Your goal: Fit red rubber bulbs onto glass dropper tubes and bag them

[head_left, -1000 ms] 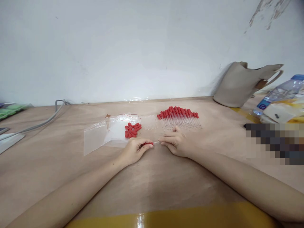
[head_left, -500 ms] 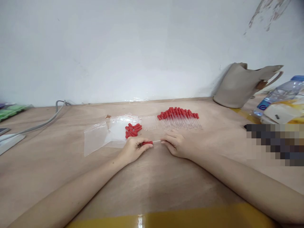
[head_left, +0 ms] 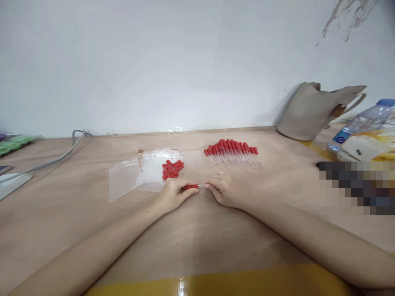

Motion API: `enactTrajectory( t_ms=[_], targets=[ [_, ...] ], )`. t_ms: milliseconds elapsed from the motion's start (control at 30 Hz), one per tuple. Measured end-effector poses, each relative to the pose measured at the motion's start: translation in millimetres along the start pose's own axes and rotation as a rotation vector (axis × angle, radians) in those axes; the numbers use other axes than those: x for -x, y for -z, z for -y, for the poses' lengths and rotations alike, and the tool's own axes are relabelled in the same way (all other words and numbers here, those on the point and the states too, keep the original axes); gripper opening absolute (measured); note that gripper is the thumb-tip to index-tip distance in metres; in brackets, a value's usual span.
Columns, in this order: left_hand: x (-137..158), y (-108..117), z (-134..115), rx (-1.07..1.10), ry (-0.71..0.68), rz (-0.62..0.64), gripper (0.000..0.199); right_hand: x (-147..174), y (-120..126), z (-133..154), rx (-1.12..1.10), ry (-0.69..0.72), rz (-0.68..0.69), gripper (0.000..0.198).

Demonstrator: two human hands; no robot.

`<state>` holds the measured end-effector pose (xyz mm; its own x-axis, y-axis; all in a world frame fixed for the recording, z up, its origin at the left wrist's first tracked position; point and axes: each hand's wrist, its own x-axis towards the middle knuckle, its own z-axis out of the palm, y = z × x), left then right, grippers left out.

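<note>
Evidently the bulb (head_left: 191,186) is red, the tube (head_left: 201,186) clear.

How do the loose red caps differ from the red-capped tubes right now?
The loose red caps lie in a jumbled pile; the red-capped tubes lie side by side in a row. The loose red caps are red throughout, while the red-capped tubes are clear below their red ends. Both show a similar red.

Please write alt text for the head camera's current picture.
The person's left hand pinches a red cap, its end meeting a thin clear tube held by the right hand. Behind lie plastic bags, loose caps and red-capped tubes.
</note>
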<state>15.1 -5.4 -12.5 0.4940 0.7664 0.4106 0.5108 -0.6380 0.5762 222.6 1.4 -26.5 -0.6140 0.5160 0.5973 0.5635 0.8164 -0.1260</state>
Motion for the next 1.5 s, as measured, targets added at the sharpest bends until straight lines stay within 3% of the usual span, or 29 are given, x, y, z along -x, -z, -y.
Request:
enactTrajectory(
  t_ms=[233, 333, 400, 533, 667, 867, 1000, 1133, 1333, 1500],
  targets=[
    [-1.0, -0.5, 0.7, -0.074, -0.011, -0.038, 0.019, -9.4, 24.0, 8.5, 0.077, -0.052, 0.209, 0.021],
    [-0.7, -0.8, 0.9, -0.069, 0.004, -0.080, 0.037, -12.6, 37.0, 5.0, 0.118, -0.097, 0.237, 0.021],
    [-0.5, -0.6, 0.5, -0.080, 0.013, -0.087, 0.044, -15.4, 43.9, -4.8, 0.095, -0.253, 0.183, 0.021],
    [-1.4, -0.4, -0.7, -0.124, 0.001, -0.031, 0.029, -26.9, 50.2, -38.4, 0.027, -0.671, 0.041, 0.017],
    [-2.5, -1.3, -0.6, -0.138, -0.001, -0.011, 0.021, -43.2, 41.0, -68.5, 0.116, -0.853, -0.010, 0.022],
    [-1.3, -1.3, 0.0, -0.133, -0.010, 0.005, 0.018, -53.1, 12.8, -84.4, 0.194, -0.926, 0.007, 0.023],
    [-1.7, -0.8, -0.2, -0.134, -0.020, 0.010, 0.015, -49.9, 9.2, -83.6, 0.223, -0.973, 0.021, 0.021],
    [-2.0, -1.2, 0.0, -0.136, -0.015, 0.020, 0.014, -51.3, 13.3, -75.4, 0.284, -0.991, 0.063, 0.024],
    [-2.6, -1.5, -0.9, -0.141, -0.028, 0.021, 0.012, -70.3, 4.0, -53.1, 0.277, -0.868, 0.150, 0.027],
    [-2.9, -1.6, -1.5, -0.134, -0.053, 0.015, 0.011, -90.9, -13.5, -44.9, 0.262, -0.930, 0.279, 0.027]
  ],
)
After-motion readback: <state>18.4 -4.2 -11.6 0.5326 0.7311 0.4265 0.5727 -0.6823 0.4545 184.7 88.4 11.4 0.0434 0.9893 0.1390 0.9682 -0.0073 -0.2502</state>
